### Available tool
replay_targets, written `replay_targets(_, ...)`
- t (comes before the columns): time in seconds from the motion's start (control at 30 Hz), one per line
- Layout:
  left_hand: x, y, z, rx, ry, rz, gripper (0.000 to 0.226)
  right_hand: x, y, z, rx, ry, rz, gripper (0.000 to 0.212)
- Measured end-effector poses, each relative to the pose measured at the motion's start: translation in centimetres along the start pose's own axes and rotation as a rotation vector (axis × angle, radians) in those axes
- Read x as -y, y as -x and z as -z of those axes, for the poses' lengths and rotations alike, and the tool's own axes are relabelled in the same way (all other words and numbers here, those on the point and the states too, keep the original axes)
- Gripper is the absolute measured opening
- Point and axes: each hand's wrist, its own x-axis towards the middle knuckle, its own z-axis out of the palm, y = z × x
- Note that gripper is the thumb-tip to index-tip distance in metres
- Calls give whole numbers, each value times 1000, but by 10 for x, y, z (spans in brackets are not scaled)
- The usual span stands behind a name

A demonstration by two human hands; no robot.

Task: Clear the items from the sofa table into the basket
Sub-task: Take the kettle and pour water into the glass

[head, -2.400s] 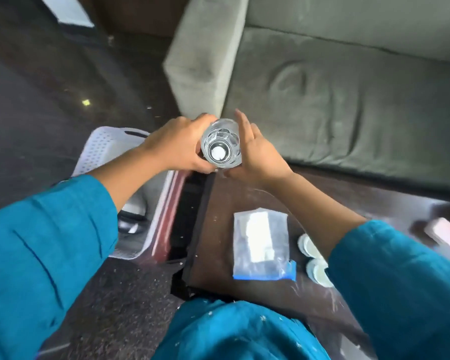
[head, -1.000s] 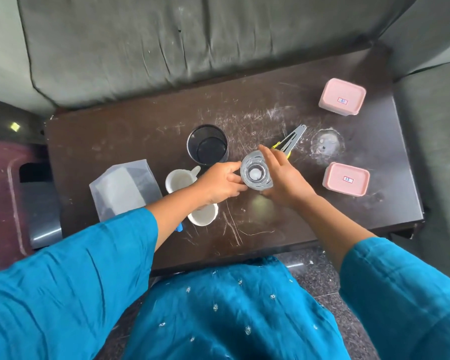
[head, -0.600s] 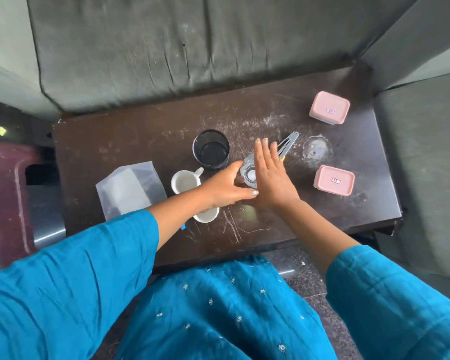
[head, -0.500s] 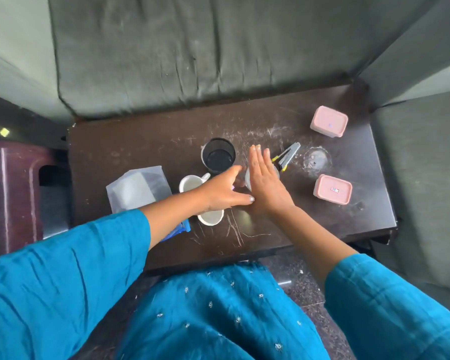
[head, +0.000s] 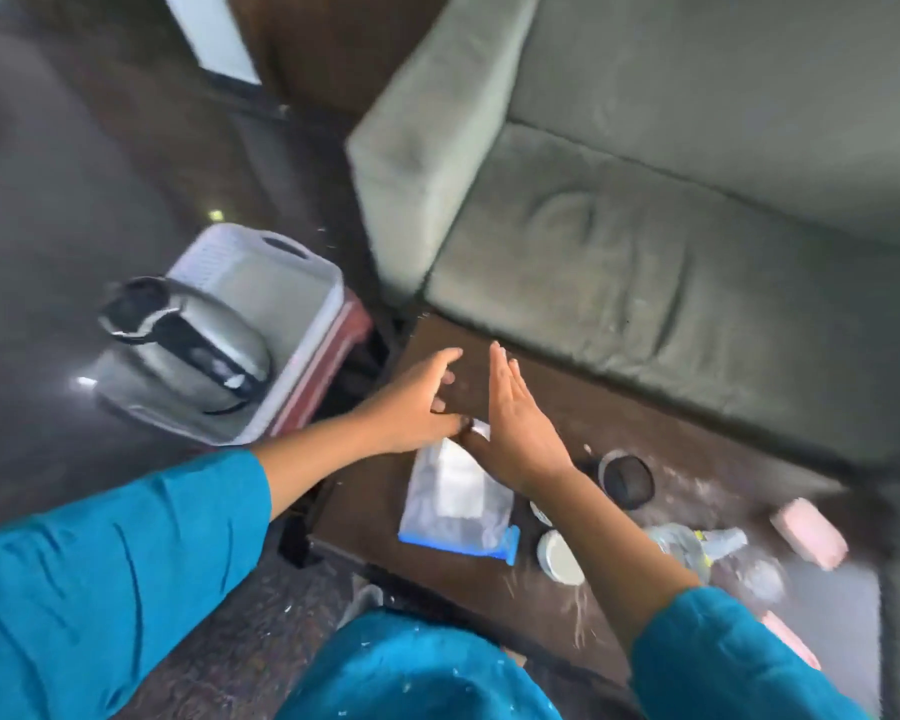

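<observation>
Head camera looks down at a dark sofa table with a green sofa filling the upper right of the frame. Both hands are in the middle of the frame, over the left end of the table. The left hand is spread, with fingers apart and nothing in it. The right hand is flat and open too, fingers straight and close together, holding nothing. Just below the hands lies a clear plastic bag with a blue edge. A white cup sits beside it, partly hidden by the right arm. A dark round cup stands further right. A clear glass sits at the lower right, but it is blurry, so it may be lying on its side. A pink box is near the right edge. The white basket is at the left, off the table, with a shiny metal jug inside it.
</observation>
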Motion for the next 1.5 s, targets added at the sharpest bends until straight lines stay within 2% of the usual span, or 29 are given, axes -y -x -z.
replay_targets(0.13,56,27,71,-259,90,81,78,81,-59,-31,122,-23,100,87)
replay_targets(0.3,126,61,126,-452,99,160,72,157,-118,-83,268,26,209,90)
replay_targets(0.37,148,71,137,-560,134,203,66,176,-136,-102,331,21,216,91)
replay_targets(0.47,173,80,152,-679,301,358,59,197,-157,-132,388,-27,157,91)
replay_targets(0.53,183,80,157,-691,446,439,55,201,-166,-145,362,-51,89,91)
replay_targets(0.6,188,79,159,-655,600,503,54,201,-175,-155,312,-39,32,81)
replay_targets(0.67,189,74,158,-596,717,530,42,198,-181,-159,317,-33,-35,62)
replay_targets(0.73,188,66,153,-546,758,517,15,196,-187,-160,371,0,-69,38)
replay_targets(0.8,186,58,148,-512,799,507,13,195,-191,-158,397,-4,-64,25)
replay_targets(0.87,184,52,145,-512,848,535,22,194,-192,-157,465,-183,-149,24)
replay_targets(0.97,184,47,144,-521,1034,542,25,196,-192,-160,554,-461,-339,27)
replay_targets(1.1,187,45,147,-542,1250,515,14,197,-195,-171,508,-405,-263,31)
replay_targets(1.17,187,44,146,-543,1320,483,18,196,-196,-176,465,-435,-239,29)
replay_targets(1.27,186,44,145,-602,1336,431,24,197,-196,-181,404,-544,-254,24)
replay_targets(1.37,184,45,143,-650,1324,381,16,198,-197,-182,363,-597,-236,25)
replay_targets(1.5,177,51,140,-684,1160,315,13,196,-189,-173,316,-658,-198,33)
